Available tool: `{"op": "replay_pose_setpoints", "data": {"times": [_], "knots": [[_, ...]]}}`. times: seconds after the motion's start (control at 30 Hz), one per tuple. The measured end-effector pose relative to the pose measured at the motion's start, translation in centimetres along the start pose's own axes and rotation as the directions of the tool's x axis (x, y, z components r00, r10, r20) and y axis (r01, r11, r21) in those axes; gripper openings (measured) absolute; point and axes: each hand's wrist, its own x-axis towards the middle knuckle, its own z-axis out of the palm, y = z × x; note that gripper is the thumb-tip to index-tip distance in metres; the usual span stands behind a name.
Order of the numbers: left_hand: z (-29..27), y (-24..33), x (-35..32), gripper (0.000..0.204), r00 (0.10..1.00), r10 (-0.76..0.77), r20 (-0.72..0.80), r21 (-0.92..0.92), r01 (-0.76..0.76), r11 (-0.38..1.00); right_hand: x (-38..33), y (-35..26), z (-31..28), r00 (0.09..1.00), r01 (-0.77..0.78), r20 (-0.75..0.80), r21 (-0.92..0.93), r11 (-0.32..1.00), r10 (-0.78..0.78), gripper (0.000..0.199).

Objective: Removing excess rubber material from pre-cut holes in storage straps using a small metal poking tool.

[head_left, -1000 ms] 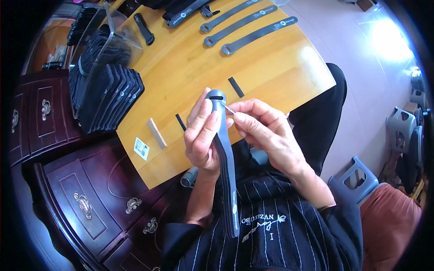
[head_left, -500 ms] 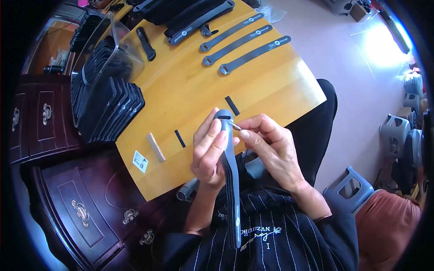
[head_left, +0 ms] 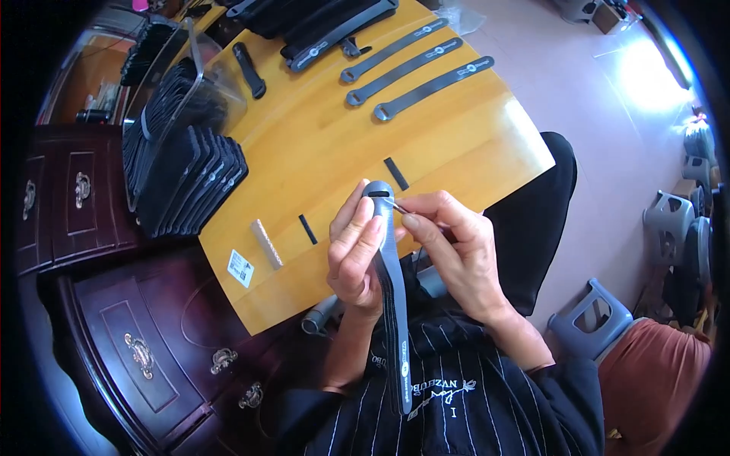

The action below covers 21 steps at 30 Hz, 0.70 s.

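Note:
My left hand (head_left: pixel 354 254) is closed around the upper part of a bundle of long grey hook-and-loop straps (head_left: pixel 395 296). Their rounded end, with a dark slot through it, points up between my fingers, and the tails hang down in front of my striped shirt. My right hand (head_left: pixel 462 258) pinches a thin, pointed metal tool (head_left: pixel 401 210) between thumb and forefinger. Its tip meets the edge of the front strap just below the slot. Too little of the tool shows to tell its exact kind.
Three grey straps (head_left: pixel 433 90) lie side by side on the wooden table (head_left: pixel 319 152), with dark strap bundles (head_left: pixel 334 38) behind. Black straps (head_left: pixel 194 182) fill and surround a clear bin at left. Short black strips (head_left: pixel 395 173), a pale strip (head_left: pixel 267 243) and a white label (head_left: pixel 241 268) lie nearer.
Both hands keep nearly the same grip and pose, with the tool's tip still at the strap's edge. The table and its things sit slightly farther right in the picture.

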Motion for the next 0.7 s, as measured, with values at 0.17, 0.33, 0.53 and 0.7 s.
{"op": "replay_pose_setpoints", "data": {"times": [0.17,0.33,0.53,0.7], "knots": [[0.4,-0.8,0.6,0.035,0.998,0.05,0.038,-0.019,-0.049,0.999,0.4,-1.1,0.2,0.951,0.222,-0.066,-0.538,0.813,-0.303,0.016],[0.4,-0.5,0.3,0.033,0.997,-0.07,-0.014,-0.167,0.066,0.984,1.1,-0.6,-0.7,0.958,0.256,-0.027,-0.361,0.897,-0.284,0.022],[0.6,0.6,-1.4,0.035,0.887,-0.461,0.025,-0.46,0.419,0.783,1.3,-1.1,-2.8,0.976,0.219,0.077,-0.385,0.897,-0.205,0.022],[-0.5,-0.2,-0.1,0.03,0.772,-0.58,0.26,-0.667,0.578,0.47,1.8,-1.2,-4.0,0.931,0.357,0.199,-0.328,0.875,-0.305,0.018]]}}
